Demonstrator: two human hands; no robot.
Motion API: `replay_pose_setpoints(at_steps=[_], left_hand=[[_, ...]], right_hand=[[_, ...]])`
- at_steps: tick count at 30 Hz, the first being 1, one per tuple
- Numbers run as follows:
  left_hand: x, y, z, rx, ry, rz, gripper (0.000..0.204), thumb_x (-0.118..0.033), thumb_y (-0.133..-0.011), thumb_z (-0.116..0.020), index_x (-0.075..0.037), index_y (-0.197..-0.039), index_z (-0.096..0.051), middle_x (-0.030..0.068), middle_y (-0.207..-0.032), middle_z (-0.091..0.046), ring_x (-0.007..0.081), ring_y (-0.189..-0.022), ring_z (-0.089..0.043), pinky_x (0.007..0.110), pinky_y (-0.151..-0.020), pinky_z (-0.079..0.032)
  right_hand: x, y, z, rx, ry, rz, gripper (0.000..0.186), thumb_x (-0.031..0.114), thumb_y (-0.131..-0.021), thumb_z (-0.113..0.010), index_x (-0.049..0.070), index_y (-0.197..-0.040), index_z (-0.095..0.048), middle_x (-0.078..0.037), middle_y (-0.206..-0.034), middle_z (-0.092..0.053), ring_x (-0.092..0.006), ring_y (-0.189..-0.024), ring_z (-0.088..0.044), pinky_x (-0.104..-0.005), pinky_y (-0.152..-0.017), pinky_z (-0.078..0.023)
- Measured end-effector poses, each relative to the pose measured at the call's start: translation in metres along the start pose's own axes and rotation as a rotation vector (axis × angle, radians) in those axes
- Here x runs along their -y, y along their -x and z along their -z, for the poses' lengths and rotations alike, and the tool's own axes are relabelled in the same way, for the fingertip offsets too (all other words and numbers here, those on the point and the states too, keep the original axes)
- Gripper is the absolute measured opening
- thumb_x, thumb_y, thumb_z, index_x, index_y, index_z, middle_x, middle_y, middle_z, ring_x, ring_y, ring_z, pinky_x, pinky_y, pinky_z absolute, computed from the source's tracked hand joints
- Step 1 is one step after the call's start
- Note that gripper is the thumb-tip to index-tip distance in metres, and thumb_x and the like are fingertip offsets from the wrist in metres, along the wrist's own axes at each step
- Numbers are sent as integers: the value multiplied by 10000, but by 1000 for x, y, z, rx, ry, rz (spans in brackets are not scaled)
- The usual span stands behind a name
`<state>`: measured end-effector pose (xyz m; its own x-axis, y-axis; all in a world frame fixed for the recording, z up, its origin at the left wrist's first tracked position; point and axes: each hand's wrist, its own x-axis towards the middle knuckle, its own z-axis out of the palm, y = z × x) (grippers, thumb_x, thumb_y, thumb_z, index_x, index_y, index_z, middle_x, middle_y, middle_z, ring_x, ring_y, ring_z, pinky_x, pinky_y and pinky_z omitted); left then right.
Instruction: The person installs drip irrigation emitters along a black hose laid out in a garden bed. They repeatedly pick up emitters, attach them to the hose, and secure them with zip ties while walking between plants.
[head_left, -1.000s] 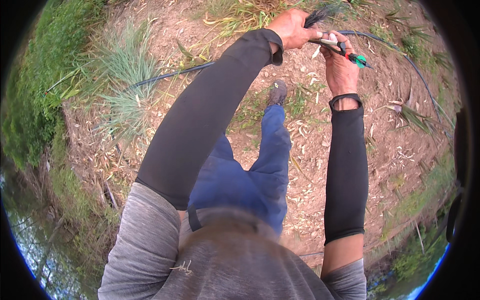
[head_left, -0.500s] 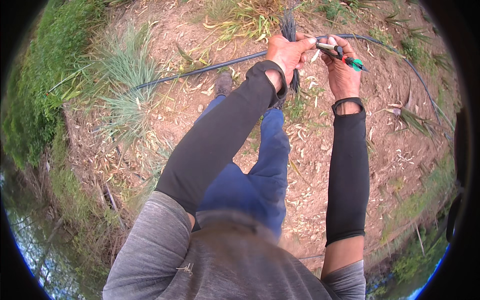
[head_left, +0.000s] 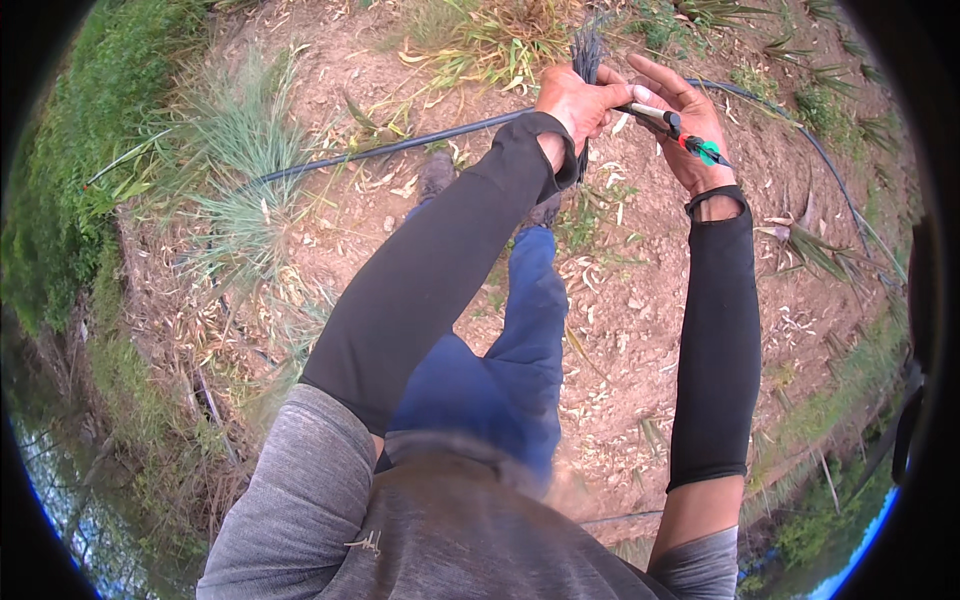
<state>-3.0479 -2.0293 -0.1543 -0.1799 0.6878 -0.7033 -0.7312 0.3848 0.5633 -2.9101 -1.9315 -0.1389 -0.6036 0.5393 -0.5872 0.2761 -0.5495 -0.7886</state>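
Observation:
My left hand point(head_left: 574, 104) is closed around a bundle of thin dark strips point(head_left: 587, 50), which look like cable ties and fan out at the top. Its thumb reaches right, onto the pale end of a slim tool point(head_left: 650, 110). Darker parts of that tool slant down to the right, past a red piece and a round green piece point(head_left: 709, 153). Behind these parts is my right hand point(head_left: 697, 125), its fingers stretched and apart, with the parts crossing over its palm. Whether the right hand bears any of their weight is hard to see.
A dark hose point(head_left: 400, 144) runs across the dirt beyond my feet and curves down on the right. Spiky grey-green grass point(head_left: 245, 150) grows at left. Dry leaves litter the reddish soil point(head_left: 620, 330), and small spiky plants point(head_left: 815, 250) stand at right.
My right hand has loosened from around the tool and spread its fingers, shifting slightly right. The tool's coloured end has dipped lower. My left hand keeps hold of the bundle.

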Motion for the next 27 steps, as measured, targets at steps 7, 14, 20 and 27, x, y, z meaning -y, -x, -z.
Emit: replay_pose_setpoints(at_steps=[7,14,20,27], left_hand=[[-7,9,5,24,-72,43,143,-123,-781,-731,-10,-813,-649,32,-626,-578,67,-472,-459,219,-393,-273],[-8,3,-1,35,-81,-66,212,-158,-742,-773,-4,-774,-631,24,-584,-553,80,-429,-457,238,-373,-305],[-6,5,3,115,-104,-92,180,-147,-757,-770,-18,-799,-652,-4,-581,-539,58,-449,-440,219,-391,-287],[2,-1,3,97,-164,-203,169,-137,-757,-764,-16,-802,-655,0,-600,-558,65,-482,-478,216,-427,-351]], right_hand=[[-3,4,-5,-49,-168,-178,230,122,-876,-653,15,-1078,-630,-84,-1084,-663,-155,-965,-626,-286,-870,-492],[-12,5,-7,-144,-212,-127,198,134,-848,-695,36,-1003,-622,-63,-1005,-665,-168,-951,-615,-320,-872,-473],[-25,6,-1,-146,-312,-85,158,133,-843,-704,67,-966,-630,-44,-971,-661,-164,-936,-614,-296,-816,-471],[-24,8,-1,-148,-356,-114,157,158,-850,-702,87,-963,-620,-41,-972,-663,-164,-932,-615,-296,-817,-470]])
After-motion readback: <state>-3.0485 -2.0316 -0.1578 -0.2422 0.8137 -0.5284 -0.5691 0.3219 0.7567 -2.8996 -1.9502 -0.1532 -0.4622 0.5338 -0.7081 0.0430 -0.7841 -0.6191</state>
